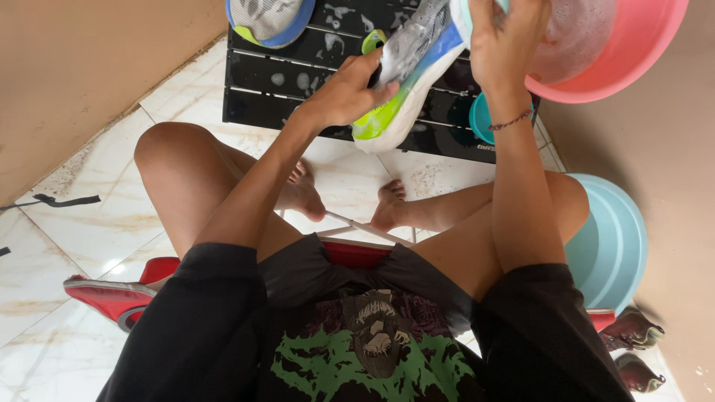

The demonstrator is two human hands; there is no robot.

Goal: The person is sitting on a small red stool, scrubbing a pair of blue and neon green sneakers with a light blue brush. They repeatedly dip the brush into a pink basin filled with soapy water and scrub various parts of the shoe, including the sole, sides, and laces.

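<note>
My left hand (344,93) grips the heel of the running shoe (406,78), held sole-out over the black slatted table (261,89) beside the pink basin (633,52) of suds. My right hand (503,41) is closed around a pale scrubber at the toe; what it is exactly, can't tell. Best bet: keep the heel grip firm, scrub along the sole, let drips fall on the table. Second shoe (268,18) sits top left.
</note>
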